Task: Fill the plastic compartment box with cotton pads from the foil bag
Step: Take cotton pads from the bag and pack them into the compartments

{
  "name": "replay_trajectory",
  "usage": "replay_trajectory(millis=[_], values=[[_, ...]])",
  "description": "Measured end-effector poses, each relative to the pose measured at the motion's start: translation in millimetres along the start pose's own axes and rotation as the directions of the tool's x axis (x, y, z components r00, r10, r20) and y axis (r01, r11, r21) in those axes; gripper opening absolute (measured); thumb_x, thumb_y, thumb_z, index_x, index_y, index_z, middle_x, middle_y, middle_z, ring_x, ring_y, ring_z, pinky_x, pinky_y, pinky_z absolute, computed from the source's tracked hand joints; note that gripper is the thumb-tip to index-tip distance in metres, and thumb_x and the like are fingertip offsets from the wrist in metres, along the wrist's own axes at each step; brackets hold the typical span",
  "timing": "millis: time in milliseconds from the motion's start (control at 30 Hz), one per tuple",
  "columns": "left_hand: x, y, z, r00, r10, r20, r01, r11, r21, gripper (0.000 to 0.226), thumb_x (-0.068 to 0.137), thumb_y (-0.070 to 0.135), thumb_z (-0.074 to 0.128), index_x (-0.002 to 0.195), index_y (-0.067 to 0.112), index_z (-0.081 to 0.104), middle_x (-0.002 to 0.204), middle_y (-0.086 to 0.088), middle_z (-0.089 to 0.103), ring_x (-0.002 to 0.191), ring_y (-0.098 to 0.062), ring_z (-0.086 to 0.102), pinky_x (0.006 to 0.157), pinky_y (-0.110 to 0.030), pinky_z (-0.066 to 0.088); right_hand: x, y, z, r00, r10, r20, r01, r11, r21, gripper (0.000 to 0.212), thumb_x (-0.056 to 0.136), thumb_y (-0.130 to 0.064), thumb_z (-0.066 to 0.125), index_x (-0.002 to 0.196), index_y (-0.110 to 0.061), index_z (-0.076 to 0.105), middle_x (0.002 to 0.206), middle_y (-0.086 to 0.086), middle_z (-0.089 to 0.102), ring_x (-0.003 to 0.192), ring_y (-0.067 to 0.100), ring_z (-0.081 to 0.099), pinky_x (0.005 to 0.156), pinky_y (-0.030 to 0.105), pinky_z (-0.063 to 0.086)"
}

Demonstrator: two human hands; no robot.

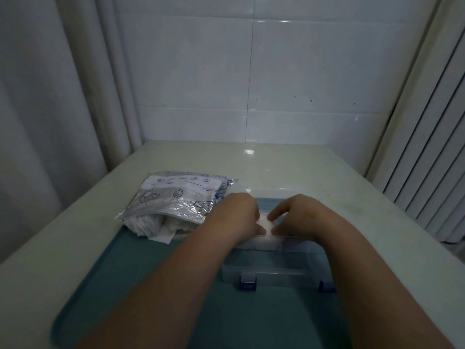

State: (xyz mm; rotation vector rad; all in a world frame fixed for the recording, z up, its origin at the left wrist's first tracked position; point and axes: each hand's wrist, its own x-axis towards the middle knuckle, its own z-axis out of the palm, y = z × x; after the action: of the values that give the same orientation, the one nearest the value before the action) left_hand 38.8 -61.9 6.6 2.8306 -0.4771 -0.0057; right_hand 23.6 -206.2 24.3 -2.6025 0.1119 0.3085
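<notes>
The left hand point(242, 214) and the right hand point(300, 217) meet at the middle of the frame, fingertips almost touching; between them sits a small stack of white cotton pads point(264, 221), and both hands close on it, the left with curled fingers and the thumb underneath at the near side, the right with the index finger on the far edge and the thumb on the near edge; how many pads are in the stack cannot be told, as the white patch is blurred.

The pads are held over the far half of the clear plastic compartment box point(276, 272), just above or against its inner wall; which compartment they go to is hidden by the hands; the near wall of the box carries two dark blue latches point(247, 283), one lower centre and one to its right, partly behind the right forearm.

The box stands on a teal mat point(151, 285) that fills the lower part of the frame; left of the hands, just beside the left wrist, lies the foil bag point(176, 199), flat, printed with shells, its open mouth facing the lower left with white cotton spilling out onto the mat's edge.

Mat and bag rest on a pale glossy table point(327, 172); white wall tiles point(302, 71) rise behind; a pale curtain point(50, 96) hangs at the left.
</notes>
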Motion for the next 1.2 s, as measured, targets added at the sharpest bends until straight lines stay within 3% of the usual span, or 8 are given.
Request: replay_trajectory(millis=[233,367,533,667,833,933,1033,1200], values=[[2,3,0,0.999,0.022,0.047,-0.025,0.998,0.063,0.039,0.088,0.039,0.068,0.117,0.013,0.070,0.121,-0.007,0.064,0.110,-0.026,0.060,0.094,-0.034,0.049,-4,-5,1,1.000,-0.025,0.017,0.026,0.998,-0.049,0.036,0.084,-0.025,0.073,0.120,-0.025,0.069,0.123,0.000,0.062,0.105,0.018,0.057,0.095,0.029,0.048],[-1,1,1,1.000,0.010,0.029,-0.011,1.000,0.017,0.035,0.088,0.037,0.068,0.113,0.013,0.071,0.115,-0.007,0.066,0.105,-0.024,0.061,0.092,-0.034,0.050,-5,-4,1,0.999,-0.033,0.009,0.033,0.999,-0.039,0.035,0.085,-0.023,0.072,0.119,-0.022,0.069,0.120,0.001,0.062,0.105,0.018,0.056,0.098,0.030,0.047],[-6,-6,3,0.996,-0.043,-0.080,0.038,0.997,-0.069,0.021,0.091,0.018,0.061,0.107,0.014,0.074,0.111,-0.007,0.069,0.101,-0.024,0.064,0.089,-0.030,0.051,-3,-4,-3,1.000,0.005,-0.012,-0.005,1.000,-0.009,0.035,0.080,-0.024,0.077,0.114,-0.019,0.072,0.110,0.004,0.069,0.098,0.021,0.065,0.094,0.037,0.053],[-2,-2,6,0.998,-0.036,-0.049,0.035,0.999,-0.022,0.025,0.091,0.017,0.062,0.113,0.013,0.071,0.114,-0.007,0.067,0.101,-0.024,0.063,0.088,-0.032,0.051,-6,-8,-1,1.000,-0.004,0.010,0.005,0.992,-0.125,0.037,0.086,-0.030,0.070,0.122,-0.022,0.068,0.126,0.003,0.062,0.113,0.022,0.057,0.102,0.035,0.046],[0,3,8,0.996,-0.035,-0.079,0.038,0.999,0.037,0.026,0.091,0.017,0.062,0.115,0.013,0.069,0.111,-0.008,0.065,0.099,-0.025,0.063,0.078,-0.030,0.046,1,-7,2,1.000,0.017,-0.009,-0.017,0.998,-0.061,0.039,0.085,-0.022,0.072,0.123,-0.021,0.067,0.127,0.003,0.063,0.113,0.022,0.057,0.104,0.035,0.044],[-3,4,7,0.995,-0.023,-0.102,0.029,0.998,0.048,0.022,0.091,0.016,0.062,0.112,0.012,0.069,0.107,-0.008,0.065,0.099,-0.025,0.063,0.074,-0.028,0.042,5,-4,3,0.999,0.013,-0.035,-0.013,1.000,-0.014,0.035,0.081,-0.020,0.075,0.116,-0.022,0.070,0.121,0.003,0.066,0.106,0.020,0.060,0.101,0.035,0.047],[-7,1,4,0.993,-0.001,-0.117,-0.002,1.000,-0.027,0.024,0.093,0.016,0.060,0.114,0.012,0.070,0.114,-0.008,0.065,0.103,-0.025,0.062,0.084,-0.031,0.047,5,0,3,0.999,0.005,-0.050,-0.005,1.000,-0.004,0.033,0.080,-0.020,0.076,0.112,-0.023,0.072,0.116,0.000,0.067,0.101,0.018,0.059,0.096,0.032,0.047],[-20,-9,-9,0.968,-0.017,-0.249,-0.042,0.972,-0.230,0.021,0.093,0.022,0.060,0.111,0.020,0.071,0.115,0.000,0.067,0.103,-0.016,0.061,0.090,-0.028,0.047,6,5,1,0.991,-0.056,-0.122,0.066,0.994,0.083,0.021,0.077,-0.017,0.078,0.096,-0.023,0.076,0.098,-0.002,0.069,0.077,0.004,0.055,0.074,0.022,0.042]])
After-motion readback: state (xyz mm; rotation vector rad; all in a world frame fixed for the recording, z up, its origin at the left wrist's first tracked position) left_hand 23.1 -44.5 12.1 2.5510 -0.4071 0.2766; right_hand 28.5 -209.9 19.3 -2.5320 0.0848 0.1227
